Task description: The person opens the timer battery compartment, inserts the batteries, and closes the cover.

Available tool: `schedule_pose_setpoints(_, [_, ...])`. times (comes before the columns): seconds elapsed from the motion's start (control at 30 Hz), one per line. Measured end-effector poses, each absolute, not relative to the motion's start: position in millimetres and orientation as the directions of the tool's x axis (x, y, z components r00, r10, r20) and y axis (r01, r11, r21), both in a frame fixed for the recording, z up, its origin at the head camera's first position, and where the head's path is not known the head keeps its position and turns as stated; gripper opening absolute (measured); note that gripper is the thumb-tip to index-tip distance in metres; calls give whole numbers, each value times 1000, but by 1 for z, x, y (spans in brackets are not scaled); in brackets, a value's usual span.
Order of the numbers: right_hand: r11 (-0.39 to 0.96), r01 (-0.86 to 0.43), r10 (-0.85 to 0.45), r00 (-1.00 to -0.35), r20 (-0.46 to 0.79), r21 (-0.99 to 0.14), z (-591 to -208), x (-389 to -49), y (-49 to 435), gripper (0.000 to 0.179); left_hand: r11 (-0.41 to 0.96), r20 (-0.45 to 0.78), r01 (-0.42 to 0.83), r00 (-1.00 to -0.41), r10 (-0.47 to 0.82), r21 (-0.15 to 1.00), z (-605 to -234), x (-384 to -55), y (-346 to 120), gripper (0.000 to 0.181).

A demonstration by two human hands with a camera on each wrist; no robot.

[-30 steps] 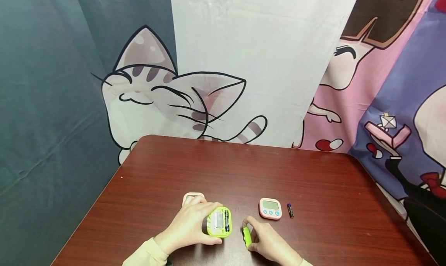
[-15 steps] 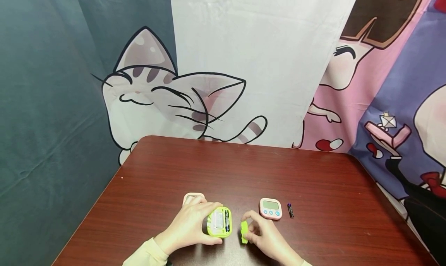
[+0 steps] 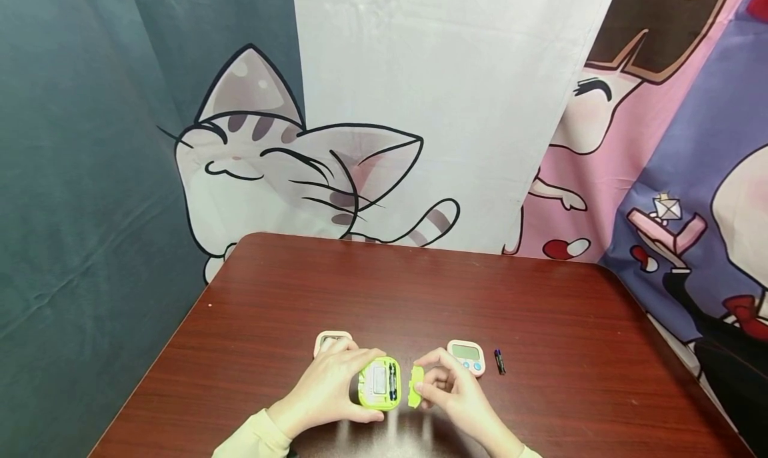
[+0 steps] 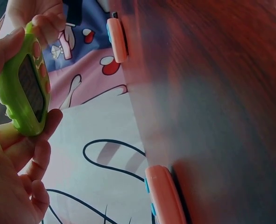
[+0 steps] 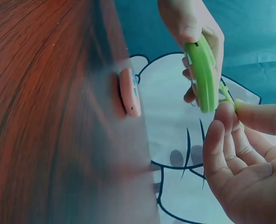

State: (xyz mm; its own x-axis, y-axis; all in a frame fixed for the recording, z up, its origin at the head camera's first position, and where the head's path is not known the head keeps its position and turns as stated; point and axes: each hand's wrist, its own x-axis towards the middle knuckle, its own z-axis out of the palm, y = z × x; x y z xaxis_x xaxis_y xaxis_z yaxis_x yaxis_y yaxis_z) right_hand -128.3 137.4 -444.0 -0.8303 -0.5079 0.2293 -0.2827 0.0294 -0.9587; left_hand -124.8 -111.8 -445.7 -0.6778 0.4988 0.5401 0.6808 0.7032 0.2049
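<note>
My left hand (image 3: 327,388) grips a lime-green digital timer (image 3: 377,383) by its edges, back side up toward the head camera. A dark battery (image 3: 393,381) lies in the uncovered slot along the timer's right side. In the left wrist view the timer's dark screen (image 4: 31,87) and orange buttons face the table side. My right hand (image 3: 457,395) pinches a small lime-green battery cover (image 3: 416,386) between thumb and fingers. The cover stands on edge just right of the timer, with a narrow gap between them in the head view.
A pink timer (image 3: 466,357) lies behind my right hand, partly covered by its fingers. Right of it lies a loose dark battery (image 3: 501,362). Another pale pink timer (image 3: 332,339) is partly hidden behind my left hand. The brown table (image 3: 384,278) ends at a cartoon-printed curtain (image 3: 444,145).
My right hand has lifted the cover, turned it and brought it left and up, closer to the timer. Its fingers now overlap the right pink timer. The left hand has hardly moved.
</note>
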Motion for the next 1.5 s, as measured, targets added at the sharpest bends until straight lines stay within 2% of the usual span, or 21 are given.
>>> schedule_pose_setpoints(0.23, [13,-164,-539,-832,131,-986,-438,-129,133,33,716,489,659,-714,501,229,-445,-123,-111,76])
schedule_pose_setpoints(0.63, [73,-246,-509,-843,175,-967,-438,-130,126,31,713,460,657,-726,511,245,-443,-121,-108,75])
schedule_pose_setpoints(1.07, [213,-113,-459,-888,3,-970,-434,-130,122,38,684,481,686,-700,527,248,-445,-119,-106,74])
schedule_pose_setpoints(1.5, [281,-204,-445,-894,61,-938,-435,-129,118,35,679,505,707,-667,547,199,-447,-119,-105,76])
